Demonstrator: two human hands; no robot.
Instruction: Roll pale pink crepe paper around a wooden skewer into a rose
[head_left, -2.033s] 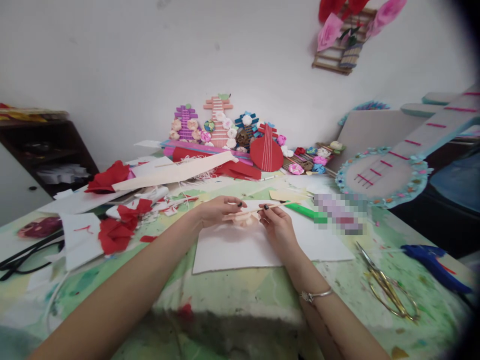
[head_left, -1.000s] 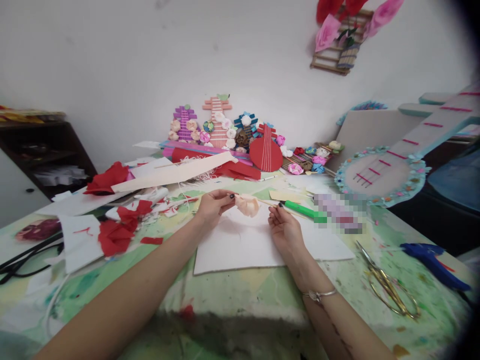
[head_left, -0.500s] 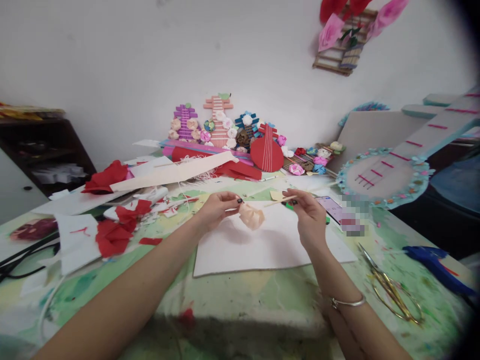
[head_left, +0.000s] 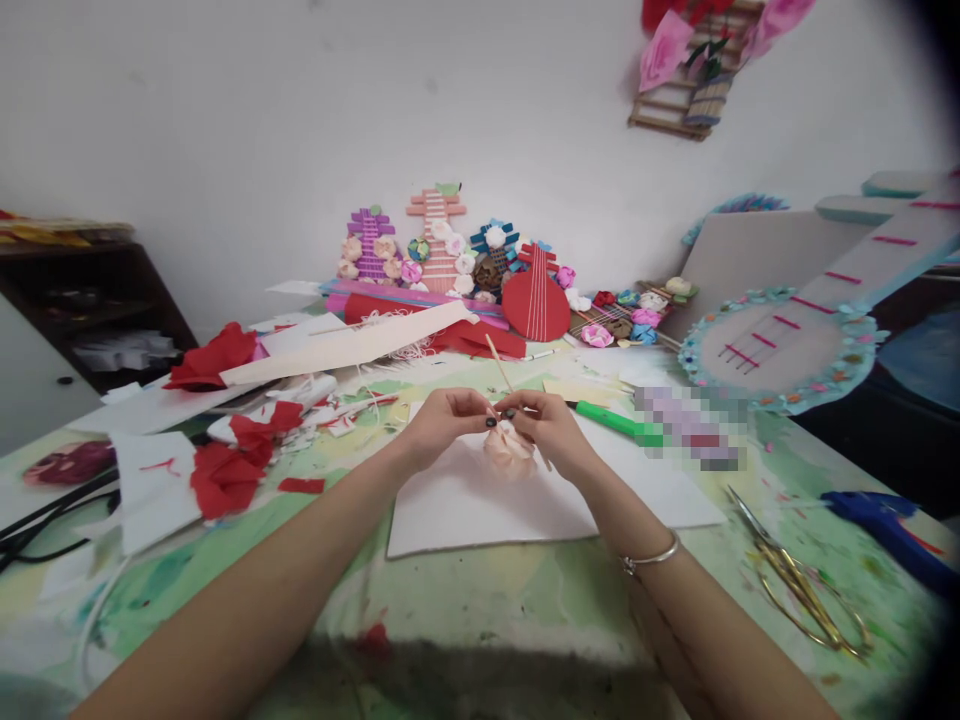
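A peach-coloured crumpled paper flower (head_left: 510, 455) hangs below my fingertips, over a white board (head_left: 465, 515). My left hand (head_left: 448, 425) pinches its top edge between thumb and forefinger. Close against it, my right hand (head_left: 541, 425) has its thumb and forefinger together at the same edge of the flower. A thin wooden stick (head_left: 499, 362) passes slantwise through the right hand, its upper end pointing up and left. Fingers partly cover the stick's middle and the top of the flower. A green-handled tool (head_left: 611, 420) lies just right of the right hand.
Gold-handled scissors (head_left: 799, 580) and a blue glue gun (head_left: 892, 530) lie at the right. Red paper scraps (head_left: 232, 465) and white cuttings cover the left side. Decorated model instruments, including a red one (head_left: 535, 300), stand along the wall; a larger pale-blue one (head_left: 787, 340) leans at right.
My right hand has moved left with the stick, up against my left hand, and its fingers now meet the flower's edge. The stick has swung more upright. The green-handled tool is more exposed.
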